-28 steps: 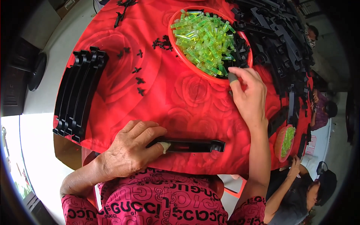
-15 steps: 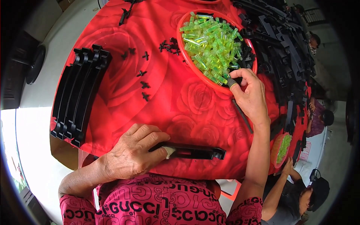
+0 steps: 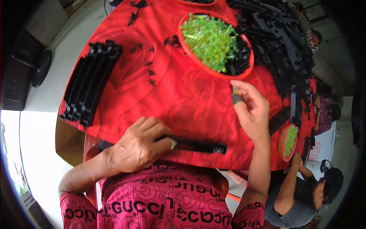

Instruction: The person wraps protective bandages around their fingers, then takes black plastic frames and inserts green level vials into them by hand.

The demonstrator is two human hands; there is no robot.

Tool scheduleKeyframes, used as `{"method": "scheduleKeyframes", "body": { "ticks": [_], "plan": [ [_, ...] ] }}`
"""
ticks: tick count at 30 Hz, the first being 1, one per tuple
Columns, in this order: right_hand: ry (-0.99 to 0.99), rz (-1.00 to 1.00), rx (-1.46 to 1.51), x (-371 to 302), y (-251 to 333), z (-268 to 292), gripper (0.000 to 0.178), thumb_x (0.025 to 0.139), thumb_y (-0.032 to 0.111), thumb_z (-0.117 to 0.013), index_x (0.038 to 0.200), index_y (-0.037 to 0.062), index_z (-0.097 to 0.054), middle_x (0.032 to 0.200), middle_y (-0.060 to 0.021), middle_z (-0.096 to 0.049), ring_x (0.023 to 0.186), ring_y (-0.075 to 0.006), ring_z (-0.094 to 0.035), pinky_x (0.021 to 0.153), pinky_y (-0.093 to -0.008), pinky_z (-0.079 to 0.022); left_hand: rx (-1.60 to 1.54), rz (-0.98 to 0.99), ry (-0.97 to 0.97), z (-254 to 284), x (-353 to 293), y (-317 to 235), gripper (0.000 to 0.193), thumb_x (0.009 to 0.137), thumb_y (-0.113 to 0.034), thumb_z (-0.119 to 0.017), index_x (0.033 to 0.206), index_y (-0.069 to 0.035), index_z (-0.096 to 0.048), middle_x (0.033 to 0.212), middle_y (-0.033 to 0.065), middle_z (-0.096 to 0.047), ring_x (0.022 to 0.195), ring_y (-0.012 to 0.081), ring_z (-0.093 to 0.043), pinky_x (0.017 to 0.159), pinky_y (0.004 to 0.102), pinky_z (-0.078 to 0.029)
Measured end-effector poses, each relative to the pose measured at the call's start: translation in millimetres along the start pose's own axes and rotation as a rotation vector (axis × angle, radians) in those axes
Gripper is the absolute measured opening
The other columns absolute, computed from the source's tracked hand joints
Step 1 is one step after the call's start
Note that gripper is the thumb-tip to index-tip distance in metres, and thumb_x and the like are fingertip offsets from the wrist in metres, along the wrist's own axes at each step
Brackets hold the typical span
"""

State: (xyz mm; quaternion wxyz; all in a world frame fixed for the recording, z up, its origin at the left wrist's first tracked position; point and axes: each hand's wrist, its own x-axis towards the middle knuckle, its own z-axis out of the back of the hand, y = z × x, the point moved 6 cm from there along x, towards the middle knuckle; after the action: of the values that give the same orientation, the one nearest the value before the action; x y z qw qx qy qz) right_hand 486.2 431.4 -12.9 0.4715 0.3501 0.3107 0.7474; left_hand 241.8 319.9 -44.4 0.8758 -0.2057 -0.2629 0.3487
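Note:
My left hand (image 3: 139, 147) is closed on the left end of a long black plastic bar (image 3: 200, 145), which lies along the table's near edge and has a slot and a raised right end. A pale cover sits on a fingertip of that hand. To the right, my right hand (image 3: 253, 110) is raised over the cloth, thumb and fingers pinched around a small yellow-green vial (image 3: 236, 91), partly hidden and blurred. Its thumb wears a dark cover. Beyond it stands a red basin (image 3: 213, 75) heaped with clear green vials (image 3: 209, 42) and small black pieces (image 3: 243, 53).
Several black bars (image 3: 89, 82) stand side by side at the left. Small black cross-shaped pieces (image 3: 151, 72) lie scattered mid-table. A large pile of black parts (image 3: 274, 42) covers the right side. A co-worker (image 3: 297, 194) sits at the right near another basin (image 3: 284, 143).
My right hand has drawn back from the basin's rim toward me with a vial. My left hand stays on the black bar. The view has shifted slightly.

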Motion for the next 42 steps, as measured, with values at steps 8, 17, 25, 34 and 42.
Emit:
{"method": "scheduleKeyframes", "body": {
  "ticks": [8, 17, 25, 34, 42],
  "plan": [
    [-0.042, -0.155, 0.390, -96.0, 29.7, -17.8, 0.022, 0.092, -0.002, -0.069, 0.112, -0.0042, -0.062, 0.100, -0.0097, -0.073, 0.085, -0.0069, -0.065, 0.068, -0.0185, -0.045, -0.001, -0.026, -0.128, -6.5, -13.0, -8.9, 0.014, 0.080, -0.010, -0.077, 0.091, -0.006, -0.069, 0.105, 0.0085, -0.065, 0.089, 0.0257, -0.061, 0.075, 0.0382, -0.051],
    [-0.162, -0.096, 0.083, -127.6, 41.7, -30.8, 0.021, 0.083, 0.001, -0.081, 0.103, 0.0034, -0.074, 0.086, 0.0004, -0.066, 0.068, -0.0024, -0.050, 0.056, -0.0186, -0.035, -0.028, -0.020, -0.114, -7.1, -20.3, -11.1, 0.019, 0.078, -0.007, -0.076, 0.096, -0.005, -0.069, 0.107, 0.0095, -0.064, 0.091, 0.0272, -0.061, 0.077, 0.0377, -0.052],
    [0.096, 0.143, -0.232, -99.2, 75.6, -54.5, 0.027, 0.079, -0.006, -0.075, 0.104, 0.0019, -0.072, 0.094, -0.0113, -0.072, 0.074, -0.0222, -0.063, 0.064, -0.0315, -0.049, -0.140, -0.025, -0.146, -7.2, -19.0, -6.3, 0.023, 0.076, -0.003, -0.075, 0.098, -0.002, -0.068, 0.110, 0.0135, -0.063, 0.094, 0.0296, -0.062, 0.080, 0.0399, -0.053],
    [0.168, 0.181, -0.307, -99.5, 79.5, -69.0, 0.039, 0.070, -0.014, -0.067, 0.105, 0.0008, -0.071, 0.097, -0.0138, -0.074, 0.083, -0.0293, -0.069, 0.071, -0.0368, -0.053, -0.147, 0.002, -0.141, -9.8, -21.5, -6.3, 0.027, 0.074, -0.003, -0.076, 0.099, -0.002, -0.066, 0.112, 0.0139, -0.062, 0.097, 0.0315, -0.062, 0.082, 0.0417, -0.052],
    [0.135, 0.087, -0.250, -102.5, 71.4, -67.1, 0.039, 0.070, -0.014, -0.065, 0.105, 0.0013, -0.072, 0.098, -0.0134, -0.075, 0.081, -0.0284, -0.069, 0.070, -0.0362, -0.053, -0.140, 0.011, -0.146, -11.1, -20.2, -6.6, 0.025, 0.074, -0.004, -0.076, 0.097, -0.003, -0.066, 0.110, 0.0137, -0.062, 0.094, 0.0317, -0.061, 0.079, 0.0415, -0.052]
  ]
}}
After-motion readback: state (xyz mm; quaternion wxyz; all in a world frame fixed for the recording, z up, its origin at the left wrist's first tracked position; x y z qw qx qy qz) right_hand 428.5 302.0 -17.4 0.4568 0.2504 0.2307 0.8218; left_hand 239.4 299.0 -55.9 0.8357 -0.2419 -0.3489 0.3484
